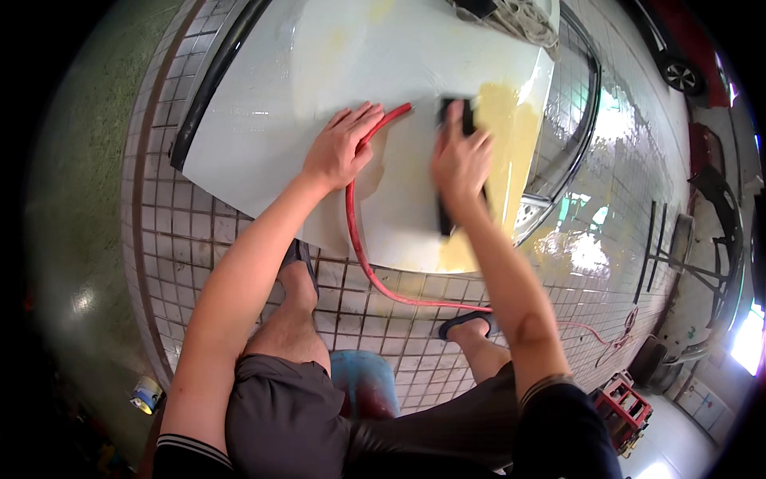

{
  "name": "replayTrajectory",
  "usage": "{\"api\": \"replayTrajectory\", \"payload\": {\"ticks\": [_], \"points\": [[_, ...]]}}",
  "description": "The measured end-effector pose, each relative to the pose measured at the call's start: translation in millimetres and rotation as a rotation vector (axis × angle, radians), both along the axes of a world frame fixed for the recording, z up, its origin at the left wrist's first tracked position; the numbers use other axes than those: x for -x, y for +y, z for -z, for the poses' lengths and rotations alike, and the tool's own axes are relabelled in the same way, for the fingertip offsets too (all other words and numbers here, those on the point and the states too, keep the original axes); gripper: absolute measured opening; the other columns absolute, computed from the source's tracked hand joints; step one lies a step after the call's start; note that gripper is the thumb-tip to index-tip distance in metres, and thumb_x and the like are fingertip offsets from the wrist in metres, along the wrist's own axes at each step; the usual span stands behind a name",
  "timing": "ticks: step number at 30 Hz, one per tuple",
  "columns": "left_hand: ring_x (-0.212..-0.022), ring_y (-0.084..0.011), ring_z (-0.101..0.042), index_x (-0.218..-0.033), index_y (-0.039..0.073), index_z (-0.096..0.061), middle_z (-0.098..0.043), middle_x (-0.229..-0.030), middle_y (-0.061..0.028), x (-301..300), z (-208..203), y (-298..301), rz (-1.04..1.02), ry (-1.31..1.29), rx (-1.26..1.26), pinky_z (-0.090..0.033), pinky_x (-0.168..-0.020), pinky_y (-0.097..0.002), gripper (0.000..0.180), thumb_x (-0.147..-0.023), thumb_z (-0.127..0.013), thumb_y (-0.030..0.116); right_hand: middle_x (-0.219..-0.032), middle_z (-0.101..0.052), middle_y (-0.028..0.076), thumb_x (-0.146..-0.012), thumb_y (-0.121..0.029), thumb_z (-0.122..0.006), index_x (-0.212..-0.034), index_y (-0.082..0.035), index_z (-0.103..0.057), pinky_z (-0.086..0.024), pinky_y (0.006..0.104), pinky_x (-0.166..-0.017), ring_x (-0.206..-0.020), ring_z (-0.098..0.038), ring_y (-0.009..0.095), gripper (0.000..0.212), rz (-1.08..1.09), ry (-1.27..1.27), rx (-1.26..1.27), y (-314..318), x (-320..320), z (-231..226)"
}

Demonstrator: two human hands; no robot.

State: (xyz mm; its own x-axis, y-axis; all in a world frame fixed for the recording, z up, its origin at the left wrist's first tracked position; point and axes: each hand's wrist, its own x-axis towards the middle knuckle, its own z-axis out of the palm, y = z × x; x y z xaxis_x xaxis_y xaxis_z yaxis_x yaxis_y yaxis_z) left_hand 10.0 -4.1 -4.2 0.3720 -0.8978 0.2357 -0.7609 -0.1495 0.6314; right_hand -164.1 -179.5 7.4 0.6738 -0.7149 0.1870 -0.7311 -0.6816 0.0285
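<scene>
A pale car door (263, 120) lies in front of me, its wet skin marked by yellowish patches (511, 136) on the right. My left hand (345, 148) rests on the panel with a red hose (361, 239) pinched under the thumb. The hose's free end sticks out beyond the fingers toward the right hand. Closed around a long black sanding block (445, 215), my right hand (463, 164) presses it flat along the edge of the yellow area. That hand and the block are smeared by motion.
A greyish rag (519, 20) lies at the door's far edge. Below me is a blue bucket-like seat (363, 371) on the tiled floor (415, 359). A red rack (624, 407), a black bumper-like part (722, 231) and a red car (686, 48) stand right; a can (146, 394) sits left.
</scene>
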Motion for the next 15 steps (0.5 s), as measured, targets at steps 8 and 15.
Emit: {"api": "replayTrajectory", "payload": {"ticks": [8,15], "points": [[-0.15,-0.0298,-0.048,-0.149,0.002,-0.058,-0.058,-0.156,-0.0124,0,1,-11,0.024,-0.001,0.051,-0.035,-0.127,-0.0474,0.055,-0.095,-0.056,0.011,-0.121,-0.057,0.031,-0.105,-0.036,-0.059,-0.161,-0.021,-0.047,-0.053,0.0548,-0.093,-0.11,-0.059,0.047,0.059,0.214,-0.048,0.048,-115,-23,-22],[-0.151,-0.0297,-0.047,-0.15,0.002,-0.057,-0.057,-0.157,-0.0126,-3,0,-2,0.006,-0.004,0.022,-0.034,-0.128,-0.0474,0.056,-0.095,-0.057,0.011,-0.143,-0.048,0.041,-0.1,-0.034,-0.065,-0.167,-0.036,-0.037,-0.049,0.0666,-0.104,-0.131,-0.051,0.06,0.072,-0.307,0.059,-0.18,-16,25,-23]]}}
